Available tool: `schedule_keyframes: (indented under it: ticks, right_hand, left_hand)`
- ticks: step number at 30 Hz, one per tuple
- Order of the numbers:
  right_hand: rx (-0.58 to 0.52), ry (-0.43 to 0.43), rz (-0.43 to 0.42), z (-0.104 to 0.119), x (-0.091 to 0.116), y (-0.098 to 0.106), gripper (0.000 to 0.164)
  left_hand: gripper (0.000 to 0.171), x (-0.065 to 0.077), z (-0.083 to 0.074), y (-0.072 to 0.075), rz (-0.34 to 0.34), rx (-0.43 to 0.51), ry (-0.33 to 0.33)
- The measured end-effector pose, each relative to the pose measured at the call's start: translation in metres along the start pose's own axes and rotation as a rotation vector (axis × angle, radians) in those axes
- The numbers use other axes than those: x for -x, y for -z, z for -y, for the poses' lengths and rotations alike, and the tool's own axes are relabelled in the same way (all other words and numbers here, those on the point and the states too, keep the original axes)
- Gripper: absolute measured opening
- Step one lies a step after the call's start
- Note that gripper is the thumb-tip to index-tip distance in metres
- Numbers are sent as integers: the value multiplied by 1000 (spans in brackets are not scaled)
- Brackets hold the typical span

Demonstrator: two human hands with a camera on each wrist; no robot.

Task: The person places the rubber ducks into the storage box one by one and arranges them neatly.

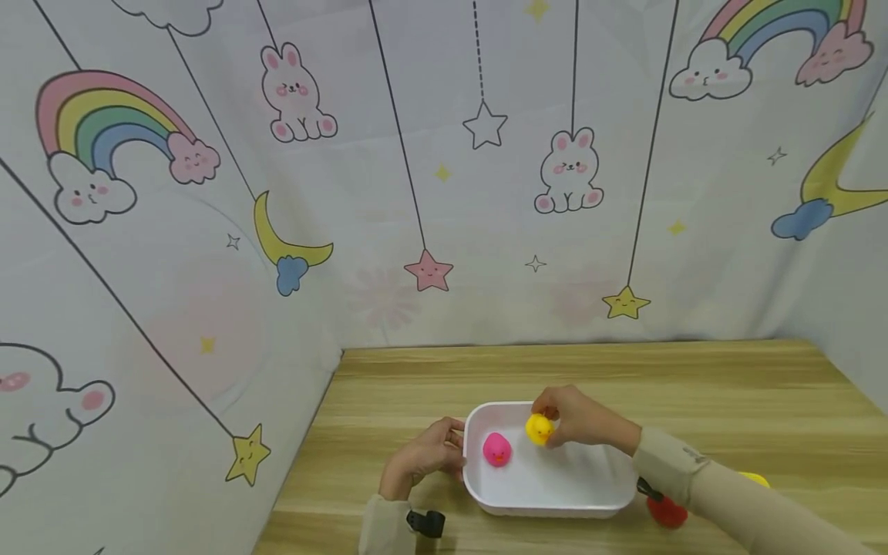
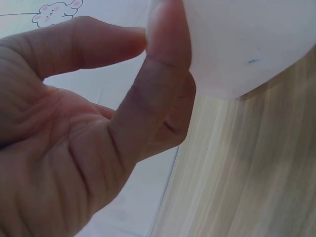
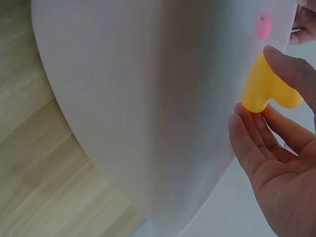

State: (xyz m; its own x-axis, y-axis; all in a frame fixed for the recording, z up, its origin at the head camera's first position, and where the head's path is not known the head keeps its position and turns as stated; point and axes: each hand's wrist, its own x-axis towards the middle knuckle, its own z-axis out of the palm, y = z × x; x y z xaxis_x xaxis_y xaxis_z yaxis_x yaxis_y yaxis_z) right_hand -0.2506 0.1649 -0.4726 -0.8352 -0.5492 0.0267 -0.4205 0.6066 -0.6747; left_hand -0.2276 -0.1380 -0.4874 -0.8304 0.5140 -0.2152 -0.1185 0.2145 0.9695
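Observation:
A yellow rubber duck (image 1: 539, 429) is pinched between the thumb and fingers of my right hand (image 1: 577, 416), over the white plastic basin (image 1: 555, 482). In the right wrist view the same duck (image 3: 269, 86) shows between the thumb above and the fingers below. A pink rubber duck (image 1: 496, 449) sits inside the basin toward its left end. My left hand (image 1: 432, 449) rests against the basin's left outer wall, its fingers loosely bent. From the left wrist, an index finger touches the white wall (image 2: 247, 44), with the thumb tip near that finger.
A red toy (image 1: 667, 511) lies on the wooden table (image 1: 409, 378) right of the basin, partly under my right forearm. Behind that sleeve a yellow thing (image 1: 755, 479) is mostly hidden. A printed white cloth (image 1: 375, 193) stands behind and along the left side.

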Motion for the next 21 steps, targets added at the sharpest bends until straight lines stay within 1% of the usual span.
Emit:
schedule_keyframes:
  ticks: [5, 12, 21]
  right_hand:
    - [24, 0, 17, 0, 0, -6, 40]
    - [25, -62, 19, -2, 2, -15, 39]
    - [105, 1, 8, -8, 4, -27, 38]
  left_hand:
    - [57, -1, 1, 1, 1, -6, -1]
    - [57, -1, 2, 0, 10, 6, -6]
    - [57, -2, 0, -1, 5, 3, -7]
